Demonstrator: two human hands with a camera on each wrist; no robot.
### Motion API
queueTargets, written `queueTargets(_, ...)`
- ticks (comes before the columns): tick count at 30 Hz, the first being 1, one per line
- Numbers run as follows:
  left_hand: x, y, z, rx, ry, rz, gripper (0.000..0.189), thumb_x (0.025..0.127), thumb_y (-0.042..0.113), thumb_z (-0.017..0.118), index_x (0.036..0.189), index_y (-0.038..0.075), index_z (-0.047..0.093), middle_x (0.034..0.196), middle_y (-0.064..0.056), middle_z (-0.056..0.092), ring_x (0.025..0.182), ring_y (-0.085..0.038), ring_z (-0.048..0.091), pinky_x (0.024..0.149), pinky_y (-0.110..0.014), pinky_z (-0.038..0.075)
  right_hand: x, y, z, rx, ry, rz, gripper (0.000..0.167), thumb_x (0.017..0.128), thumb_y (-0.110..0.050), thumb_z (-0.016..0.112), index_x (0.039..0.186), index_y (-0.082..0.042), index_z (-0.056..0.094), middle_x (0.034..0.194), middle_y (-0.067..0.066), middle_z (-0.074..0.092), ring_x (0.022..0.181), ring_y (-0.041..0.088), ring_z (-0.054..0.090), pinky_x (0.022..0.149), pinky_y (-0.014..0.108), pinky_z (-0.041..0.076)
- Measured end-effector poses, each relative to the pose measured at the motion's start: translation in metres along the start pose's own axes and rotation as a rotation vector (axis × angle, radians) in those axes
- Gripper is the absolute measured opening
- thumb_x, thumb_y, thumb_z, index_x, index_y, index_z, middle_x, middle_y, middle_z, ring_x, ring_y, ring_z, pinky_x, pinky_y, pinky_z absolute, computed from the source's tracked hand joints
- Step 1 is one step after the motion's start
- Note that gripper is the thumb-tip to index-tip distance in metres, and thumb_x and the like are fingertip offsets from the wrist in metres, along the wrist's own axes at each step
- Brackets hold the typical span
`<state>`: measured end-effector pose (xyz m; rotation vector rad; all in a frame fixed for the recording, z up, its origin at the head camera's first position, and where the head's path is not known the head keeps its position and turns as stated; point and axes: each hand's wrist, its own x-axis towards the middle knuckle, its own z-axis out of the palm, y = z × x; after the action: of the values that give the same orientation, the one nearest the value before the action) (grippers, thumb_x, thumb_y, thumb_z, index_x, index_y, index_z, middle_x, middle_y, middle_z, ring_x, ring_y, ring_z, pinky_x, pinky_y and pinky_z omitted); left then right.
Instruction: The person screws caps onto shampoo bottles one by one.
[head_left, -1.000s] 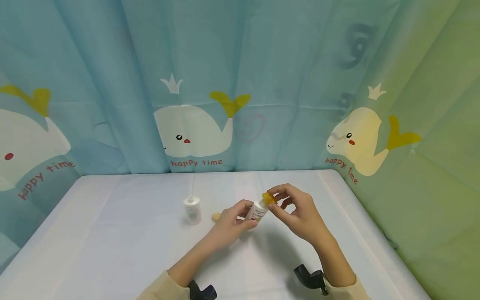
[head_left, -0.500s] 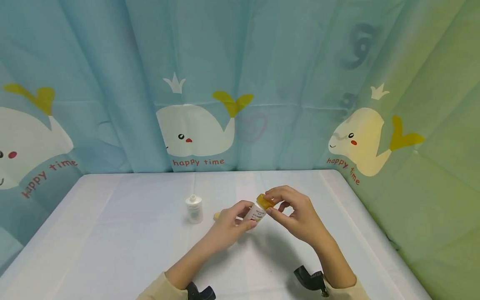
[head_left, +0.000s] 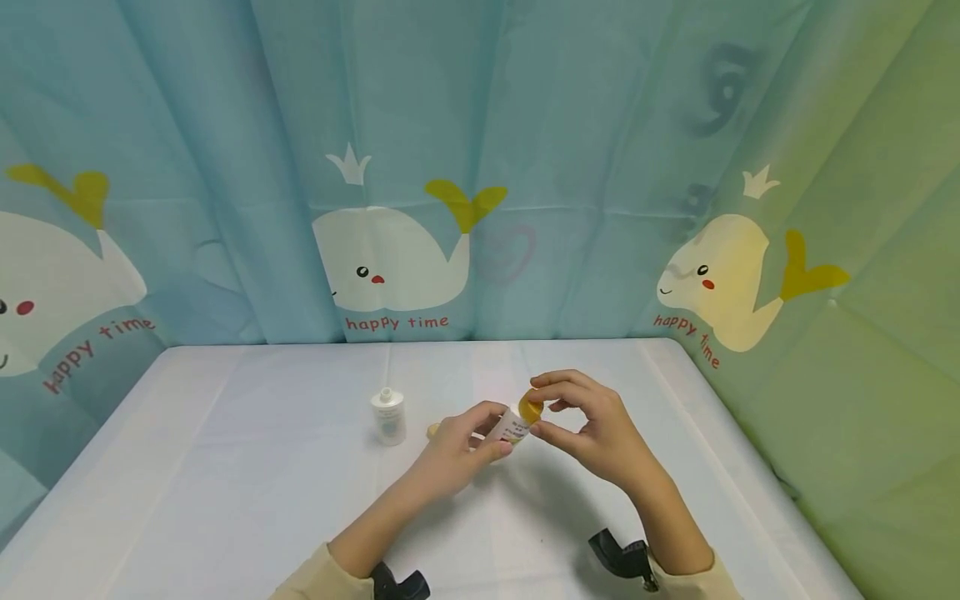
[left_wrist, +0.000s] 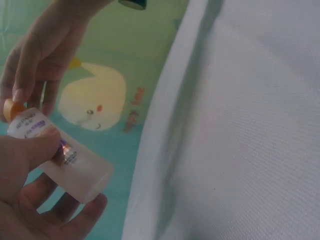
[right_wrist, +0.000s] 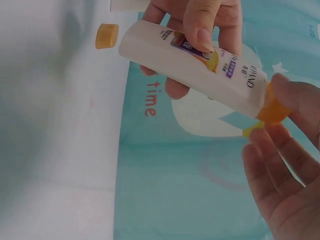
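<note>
Gripping a white, rounded plastic bottle (head_left: pixel 510 429) printed with a purple-and-orange label, the left hand (head_left: pixel 459 457) has its fingers curled round the body and its thumb laid across the label. The right hand (head_left: pixel 592 429) pinches an orange, round plastic cap (head_left: pixel 531 407) between thumb and fingertips, its other fingers loosely bent. The cap sits at the neck of the held bottle; whether it is fully seated cannot be determined. The bottle is raised above the table and tilted, its capped end towards the right hand.

Just beside the left hand, partly hidden by it in the head view, a small yellow-orange plastic lid (right_wrist: pixel 107 36) lies on the table. Further left, a second white plastic bottle (head_left: pixel 388 421) stands upright, its narrow neck uncovered.

Both forearms extend from beige fabric sleeves (head_left: pixel 693 583), with black, angled wrist mounts (head_left: pixel 622 557) noted near the cuffs. All work is over a white-covered rectangular table (head_left: pixel 247 467). Behind it hangs a blue-green fabric curtain (head_left: pixel 225 100) bearing white whale prints (head_left: pixel 393 262) and red "happy time" lettering (head_left: pixel 397 323)
</note>
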<state>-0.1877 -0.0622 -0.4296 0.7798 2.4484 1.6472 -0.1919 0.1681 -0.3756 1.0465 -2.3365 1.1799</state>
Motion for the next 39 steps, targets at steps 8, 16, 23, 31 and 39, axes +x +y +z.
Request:
queueTargets(8,-0.0015,0.0036,0.0017,0.025,-0.002,0.020,0.034,0.097,0.029,0.067,0.129,0.022,0.058,0.117,0.007,0.070,0.107,-0.010,0.064,0.089,-0.031,0.054,0.0007,0.0021,0.0036,-0.004,0.039,-0.015,0.027,0.080,-0.014,0.084,0.103,-0.019,0.071,0.114,-0.002,0.073,0.105,0.014,0.069,0.082,0.031,0.057)
queueTargets(16,-0.0020,0.0059,-0.0020,0.052,0.020,0.005,0.036,0.096,0.032,0.066,0.130,0.023,0.056,0.117,0.007,0.070,0.108,-0.009,0.064,0.090,-0.031,0.054,0.0012,0.0019,0.0044,-0.004,0.047,-0.035,0.034,0.080,-0.011,0.084,0.112,-0.014,0.073,0.114,0.000,0.071,0.102,0.014,0.067,0.077,0.027,0.058)
queueTargets(23,-0.0014,0.0057,-0.0029,0.092,0.042,-0.027,0.037,0.096,0.030,0.067,0.131,0.023,0.057,0.118,0.006,0.070,0.109,-0.010,0.064,0.089,-0.030,0.054,0.0012,-0.0022,0.0042,-0.001,0.035,-0.024,0.035,0.081,-0.008,0.082,0.115,-0.012,0.073,0.117,0.000,0.068,0.098,0.014,0.066,0.074,0.023,0.056)
queueTargets(31,-0.0017,0.0034,-0.0030,0.099,0.051,-0.014,0.036,0.096,0.028,0.068,0.130,0.021,0.058,0.116,0.003,0.071,0.107,-0.012,0.065,0.087,-0.032,0.055,0.0000,-0.0007,0.0041,0.020,0.012,-0.038,0.038,0.080,0.007,0.076,0.113,-0.012,0.073,0.118,0.002,0.065,0.096,0.014,0.066,0.072,0.024,0.057)
queueTargets(39,-0.0019,0.0019,-0.0027,0.100,0.036,-0.005,0.035,0.096,0.031,0.068,0.129,0.024,0.058,0.113,0.007,0.071,0.104,-0.009,0.065,0.087,-0.029,0.055,0.0002,-0.0004,0.0040,-0.034,0.020,-0.020,0.033,0.082,-0.007,0.081,0.112,-0.018,0.073,0.119,-0.002,0.066,0.108,0.015,0.064,0.084,0.028,0.056)
